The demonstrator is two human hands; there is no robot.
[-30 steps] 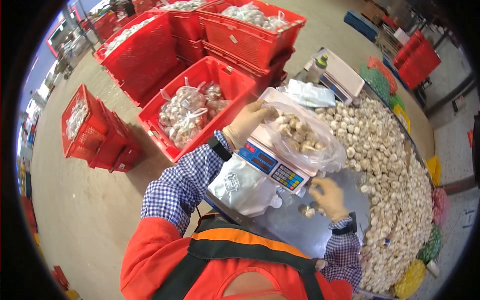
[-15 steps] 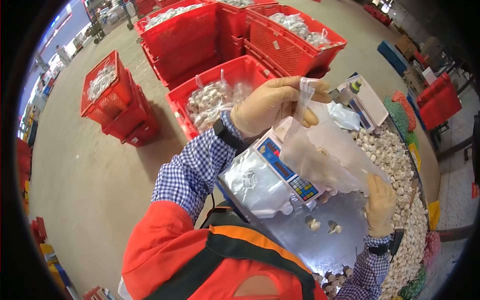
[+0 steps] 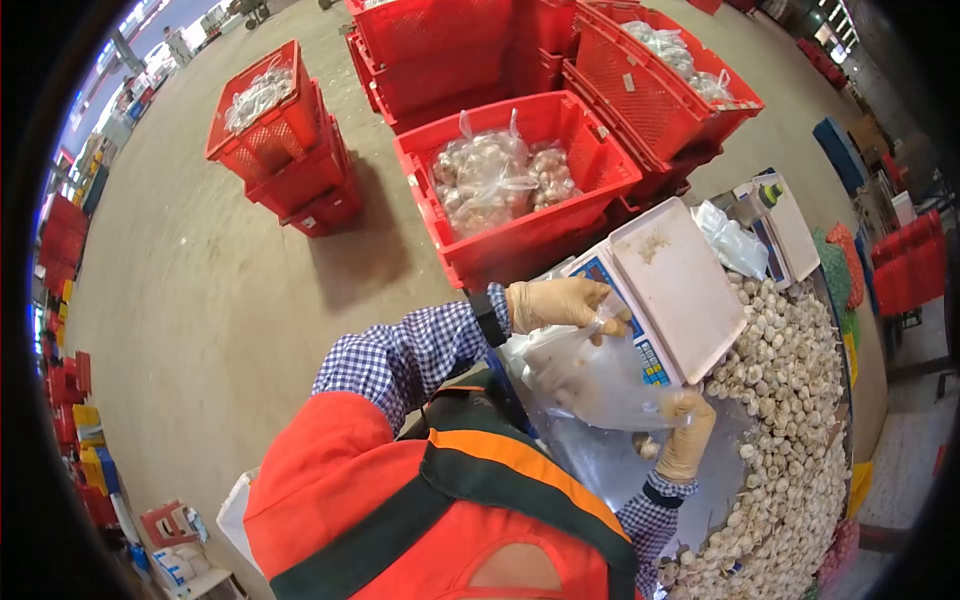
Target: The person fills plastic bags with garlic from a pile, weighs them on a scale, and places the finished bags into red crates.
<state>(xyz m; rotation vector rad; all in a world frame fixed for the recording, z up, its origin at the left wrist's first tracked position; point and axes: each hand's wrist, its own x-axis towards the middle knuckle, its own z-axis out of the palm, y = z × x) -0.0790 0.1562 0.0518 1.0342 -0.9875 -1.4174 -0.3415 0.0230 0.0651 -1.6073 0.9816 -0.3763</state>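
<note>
Between my hands a clear plastic bag (image 3: 590,375) is stretched above the metal tray (image 3: 610,475). My left hand (image 3: 565,303), in a pale glove, is closed on one end of the bag. Gloved as well, my right hand (image 3: 688,437) pinches the other end, near the heap of garlic bulbs (image 3: 775,400). A digital scale (image 3: 685,285) stands just beyond the bag, with crumbs on its pan and part of its keypad hidden by the bag. Beside my right hand lies a loose garlic bulb (image 3: 648,446).
Ahead, a red crate (image 3: 440,245) holds bags of garlic, with stacked red crates (image 3: 650,100) behind it. Another crate stack (image 3: 300,180) stands on the floor at left. Folded plastic bags (image 3: 730,240) and a bottle (image 3: 760,203) lie beyond the scale.
My left hand has lowered, and my right hand has come in toward it. The bag has moved off the scale pan toward my body. The view has shifted.
</note>
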